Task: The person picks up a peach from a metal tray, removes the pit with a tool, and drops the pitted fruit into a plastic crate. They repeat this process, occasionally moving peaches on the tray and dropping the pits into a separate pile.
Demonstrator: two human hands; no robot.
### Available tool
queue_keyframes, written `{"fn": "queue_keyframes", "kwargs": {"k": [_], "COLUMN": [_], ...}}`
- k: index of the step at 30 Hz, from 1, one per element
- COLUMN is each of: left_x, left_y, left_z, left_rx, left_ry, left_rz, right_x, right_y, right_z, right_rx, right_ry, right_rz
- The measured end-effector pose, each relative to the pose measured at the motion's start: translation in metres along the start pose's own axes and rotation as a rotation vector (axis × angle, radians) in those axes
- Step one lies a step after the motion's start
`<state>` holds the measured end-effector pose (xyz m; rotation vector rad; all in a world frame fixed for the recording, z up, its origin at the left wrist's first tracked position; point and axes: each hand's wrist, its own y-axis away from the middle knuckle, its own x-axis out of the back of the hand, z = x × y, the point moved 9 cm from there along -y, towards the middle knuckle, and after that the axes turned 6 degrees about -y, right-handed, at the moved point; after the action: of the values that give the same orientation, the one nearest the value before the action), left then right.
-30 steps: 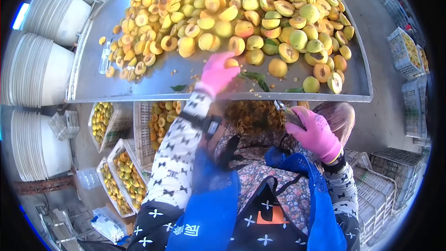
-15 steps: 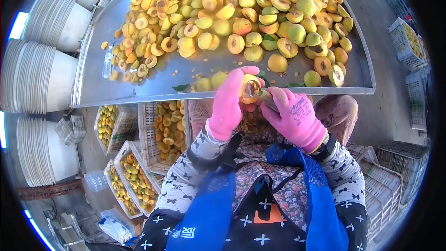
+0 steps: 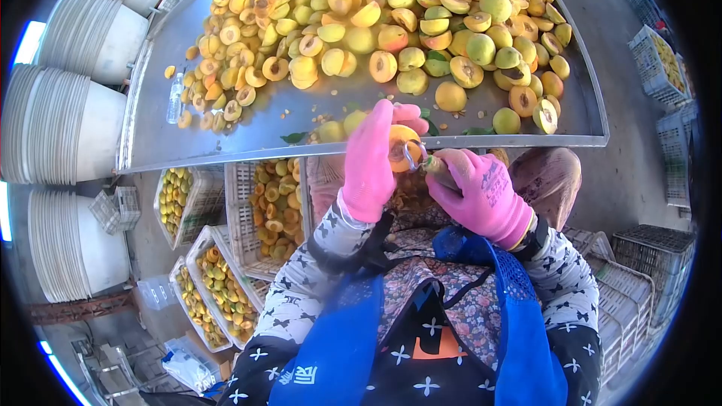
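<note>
My left hand (image 3: 368, 165), in a pink glove, is closed around a halved peach (image 3: 401, 140) just over the table's near edge. The fruit's orange cut face is turned toward my right hand (image 3: 485, 194), also pink-gloved. Those fingers are wrapped around the short handle of a pitting tool (image 3: 444, 172). Its curved metal loop lies against the lower right of the cut face. Whether a stone is still inside the half cannot be made out.
A metal-topped table (image 3: 248, 141) carries a large heap of peach halves (image 3: 331, 34). A plastic bottle (image 3: 174, 99) lies at its left. Below stands a crate of peach halves (image 3: 244, 252), with more filled crates farther left. Stacked crates (image 3: 613, 304) are at my right.
The tool's loop has shifted from inside the cut face to its lower right edge. My right hand has moved slightly right and down, while my left hand keeps its hold on the peach half.
</note>
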<state>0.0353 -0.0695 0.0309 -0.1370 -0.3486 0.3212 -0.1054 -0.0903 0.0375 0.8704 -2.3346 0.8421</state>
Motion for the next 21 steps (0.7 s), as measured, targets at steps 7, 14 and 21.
{"fn": "queue_keyframes", "kwargs": {"k": [7,14,21], "left_x": [-0.002,-0.017,-0.011], "left_y": [0.002,0.011,-0.003], "left_z": [0.007,-0.029,0.002], "left_rx": [-0.119,0.292,0.121], "left_ry": [-0.010,0.646,0.486], "left_rz": [0.068,0.189,-0.004], "right_x": [-0.016,-0.037,-0.054], "right_y": [0.001,0.010,0.019], "right_z": [0.007,0.006,0.005], "right_rx": [-0.119,-0.121,-0.788], "right_ry": [0.158,-0.193,-0.966], "right_rz": [-0.083,-0.072,-0.455]}}
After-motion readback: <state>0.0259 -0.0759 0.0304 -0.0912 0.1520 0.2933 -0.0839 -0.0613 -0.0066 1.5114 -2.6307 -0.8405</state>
